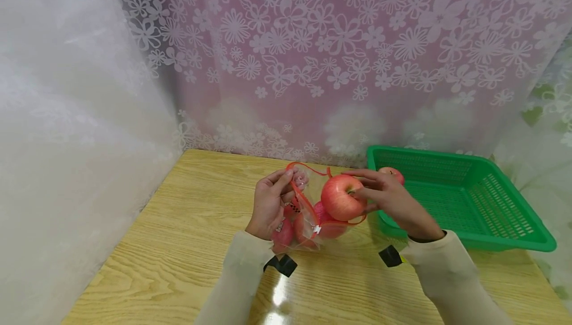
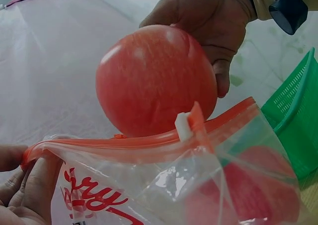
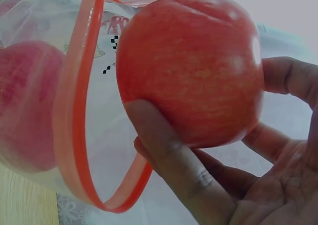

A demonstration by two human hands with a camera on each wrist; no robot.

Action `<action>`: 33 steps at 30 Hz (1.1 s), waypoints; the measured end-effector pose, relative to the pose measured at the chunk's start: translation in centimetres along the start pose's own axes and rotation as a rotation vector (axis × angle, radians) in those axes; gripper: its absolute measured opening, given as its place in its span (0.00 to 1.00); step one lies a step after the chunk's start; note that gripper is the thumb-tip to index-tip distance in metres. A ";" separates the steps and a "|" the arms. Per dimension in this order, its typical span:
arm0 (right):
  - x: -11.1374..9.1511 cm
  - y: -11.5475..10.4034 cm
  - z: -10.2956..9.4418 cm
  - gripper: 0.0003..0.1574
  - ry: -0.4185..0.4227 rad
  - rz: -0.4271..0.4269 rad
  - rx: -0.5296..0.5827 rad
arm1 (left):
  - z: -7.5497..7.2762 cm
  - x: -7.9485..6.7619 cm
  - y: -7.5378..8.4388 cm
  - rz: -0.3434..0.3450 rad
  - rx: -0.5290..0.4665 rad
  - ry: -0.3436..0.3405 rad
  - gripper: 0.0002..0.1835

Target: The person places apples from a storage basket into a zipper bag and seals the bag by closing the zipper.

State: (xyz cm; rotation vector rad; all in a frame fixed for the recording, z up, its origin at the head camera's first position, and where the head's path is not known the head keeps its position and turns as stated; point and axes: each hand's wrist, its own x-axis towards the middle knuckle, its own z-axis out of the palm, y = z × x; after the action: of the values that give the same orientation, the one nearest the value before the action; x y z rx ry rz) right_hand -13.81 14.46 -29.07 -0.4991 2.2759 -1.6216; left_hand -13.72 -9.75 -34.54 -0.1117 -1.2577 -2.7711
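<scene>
My right hand (image 1: 391, 198) grips a red apple (image 1: 341, 197) over the mouth of a clear zip bag (image 1: 308, 238) with an orange-red zip edge. In the left wrist view the apple (image 2: 156, 81) hangs just behind the zip edge, near a white slider (image 2: 183, 126). My left hand (image 1: 270, 201) pinches the bag's edge at its left end, and the mouth stands open. Several reddish fruits (image 1: 282, 234) lie inside the bag. The right wrist view shows my fingers (image 3: 171, 160) curled round the apple's sides.
A green plastic basket (image 1: 532, 216) stands to the right on the wooden table (image 1: 187, 245). Another apple (image 1: 393, 173) sits at its left end, partly behind my right hand. A flowered curtain (image 1: 313, 57) hangs along the back.
</scene>
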 end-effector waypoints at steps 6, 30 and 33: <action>0.4 -0.1 0.5 0.31 0.036 0.016 -0.047 | 0.1 0.0 0.0 0.001 0.009 0.001 0.11; 1.2 0.1 1.6 0.31 0.031 -0.040 0.043 | 0.2 0.2 0.2 -0.003 0.021 0.053 0.10; 1.3 0.2 1.6 0.31 0.019 -0.054 0.058 | 0.1 0.3 0.2 -0.003 0.018 0.060 0.11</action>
State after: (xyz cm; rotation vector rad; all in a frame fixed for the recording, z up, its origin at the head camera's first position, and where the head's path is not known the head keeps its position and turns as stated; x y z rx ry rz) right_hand -14.26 12.62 -29.84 -0.5373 2.2402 -1.7197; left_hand -14.02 -9.83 -34.24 -0.0252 -1.2695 -2.7424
